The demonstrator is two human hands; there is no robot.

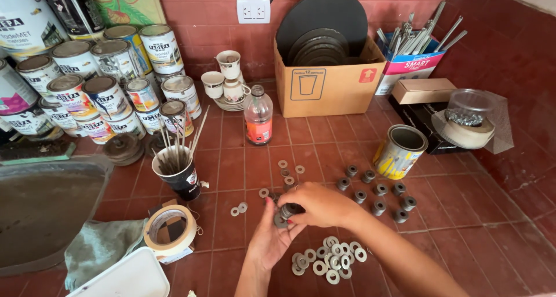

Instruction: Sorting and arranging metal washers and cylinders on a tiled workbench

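- The right hand point(321, 204) has its grip closed over a small dark metal bushing point(288, 209), fingers curled around it, so most of the piece is covered and its shape is hard to read.
- The left hand point(271, 239) lies palm up beneath, grip wide, fingertips touching the bushing and a grey washer point(280, 220); I cannot tell whether more parts rest in the palm.
- Both forearms are cut off by the lower edge of the view.
- At 6 o'clock from the hands, a heap of silver washers point(328, 259) overlaps on the tiled worktop point(463, 227); too piled to count, over a dozen.
- At 9 o'clock lie two washers point(238, 209) touching each other; at 12 o'clock about five more loose washers point(288, 172), well spread.
- At 2 o'clock stand ten finished bushings point(377, 191) in loose rows, each apart from its neighbours.
- Beyond them an open tin can point(399, 152) stands tilted-looking near the boxes.
- At 9 o'clock sits a roll of masking tape point(169, 230), and at 10 o'clock a black cup of sticks point(178, 172).
- At 12 o'clock stands a glass bottle point(258, 116).
- Bare tile lies open at 4 o'clock towards the red wall; the left side is crowded with stacked paint cans point(110, 71), their number unclear because some hide others.
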